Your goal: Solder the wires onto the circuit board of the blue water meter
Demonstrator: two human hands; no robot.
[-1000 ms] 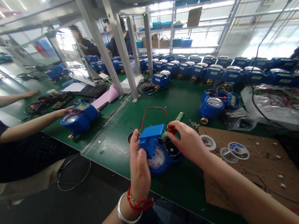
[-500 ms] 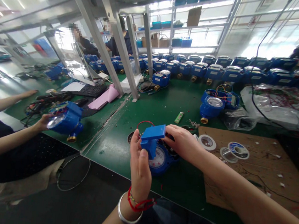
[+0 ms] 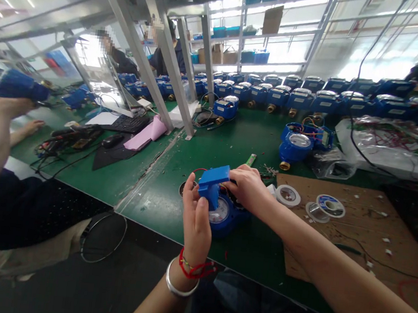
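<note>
Head view: left hand [image 3: 198,222] holds blue casing [image 3: 214,176].

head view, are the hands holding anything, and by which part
The left hand holds the blue cover by its left side; the right hand is at the cover's right edge, grip hidden.

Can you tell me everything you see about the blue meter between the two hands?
The blue meter looks like hard plastic or painted metal. It has a round, pale dial facing up, with markings too blurry to read. A blue block-shaped piece hides part of the dial; I can't tell whether it's attached. The meter sits on the green table. The left hand touches the block-shaped piece, and the right hand is opposite, fingertips hidden.
</note>
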